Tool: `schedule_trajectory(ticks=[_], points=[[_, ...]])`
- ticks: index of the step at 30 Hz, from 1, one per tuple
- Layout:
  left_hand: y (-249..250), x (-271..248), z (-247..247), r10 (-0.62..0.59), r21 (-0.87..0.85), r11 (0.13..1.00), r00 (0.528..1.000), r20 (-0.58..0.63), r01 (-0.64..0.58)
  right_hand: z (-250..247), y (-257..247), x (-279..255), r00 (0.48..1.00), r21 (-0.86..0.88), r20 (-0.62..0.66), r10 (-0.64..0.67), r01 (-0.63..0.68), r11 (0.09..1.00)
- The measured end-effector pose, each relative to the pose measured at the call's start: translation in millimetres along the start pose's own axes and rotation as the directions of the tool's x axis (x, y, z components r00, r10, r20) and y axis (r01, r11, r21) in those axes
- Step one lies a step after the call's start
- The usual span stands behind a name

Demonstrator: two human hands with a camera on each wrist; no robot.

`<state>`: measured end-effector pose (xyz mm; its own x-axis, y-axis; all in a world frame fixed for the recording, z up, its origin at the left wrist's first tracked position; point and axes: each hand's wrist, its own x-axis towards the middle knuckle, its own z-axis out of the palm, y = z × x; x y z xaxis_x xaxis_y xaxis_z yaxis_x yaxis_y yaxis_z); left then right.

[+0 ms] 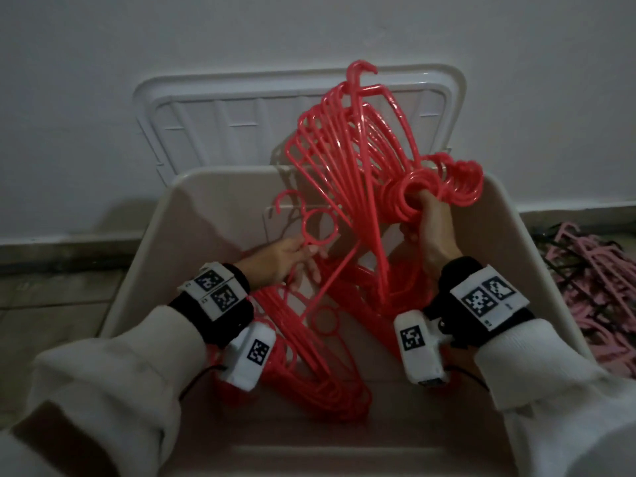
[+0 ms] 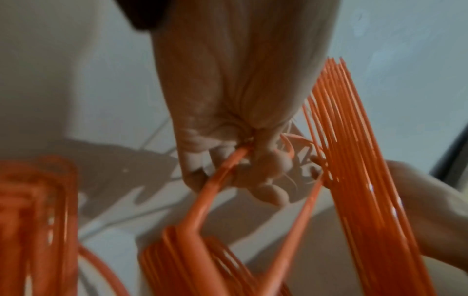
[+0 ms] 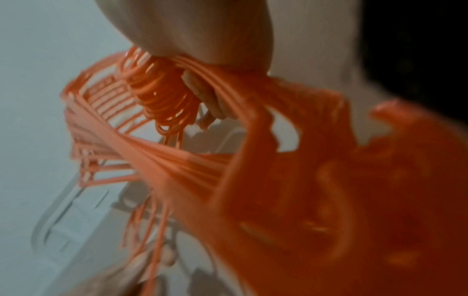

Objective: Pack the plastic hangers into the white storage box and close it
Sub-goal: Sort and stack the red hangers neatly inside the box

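The white storage box (image 1: 158, 222) stands open on the floor, and its lid (image 1: 213, 111) leans upright against the wall behind it. My right hand (image 1: 430, 232) grips a thick bundle of red hangers (image 1: 347, 160) by their ring necks (image 3: 162, 96); the bundle fans up over the box's back rim. My left hand (image 1: 285, 259) holds a single red hanger (image 1: 318, 223) by its neck, fingers curled round it (image 2: 228, 170). More red hangers (image 1: 309, 359) lie stacked on the box floor under my left wrist.
A pile of pink and dark hangers (image 1: 592, 287) lies on the floor to the right of the box. A white wall (image 1: 103, 80) rises close behind the lid. Tiled floor (image 1: 51, 297) runs along the left side.
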<state>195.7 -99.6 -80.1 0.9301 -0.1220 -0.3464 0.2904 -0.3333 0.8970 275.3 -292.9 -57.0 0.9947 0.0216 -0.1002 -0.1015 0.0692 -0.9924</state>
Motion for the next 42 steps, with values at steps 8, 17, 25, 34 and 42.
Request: schedule_trajectory(ticks=[8, 17, 25, 34, 42], points=[[5.9, -1.6, -30.4, 0.06, -0.02, 0.998, 0.997, -0.038, -0.06, -13.3, -18.2, 1.1, 0.946, -0.384, 0.102, -0.306, 0.321, 0.866], [12.3, -10.4, -59.8, -0.063, 0.077, 0.995, 0.993, -0.101, 0.071, -16.1, -24.1, 7.7, 0.876, -0.375, 0.466, -0.129, 0.327, 0.867], [2.6, 3.2, -79.2, 0.04, -0.068, 0.997, 0.997, 0.071, -0.036, -0.2, -13.4, -3.5, 0.696, -0.631, 0.716, 0.046, 0.618, 0.469], [8.2, 10.7, -47.7, 0.014, 0.019, 1.0, 0.951, 0.31, -0.021, 13.3, -2.1, -11.1, 0.666, -0.577, 0.734, -0.129, 0.713, 0.398], [11.2, 10.8, -40.7, 0.134, 0.052, 0.985, 0.927, 0.35, -0.162, 9.0, -1.2, -8.3, 0.722, -0.614, 0.686, -0.088, 0.639, 0.464]])
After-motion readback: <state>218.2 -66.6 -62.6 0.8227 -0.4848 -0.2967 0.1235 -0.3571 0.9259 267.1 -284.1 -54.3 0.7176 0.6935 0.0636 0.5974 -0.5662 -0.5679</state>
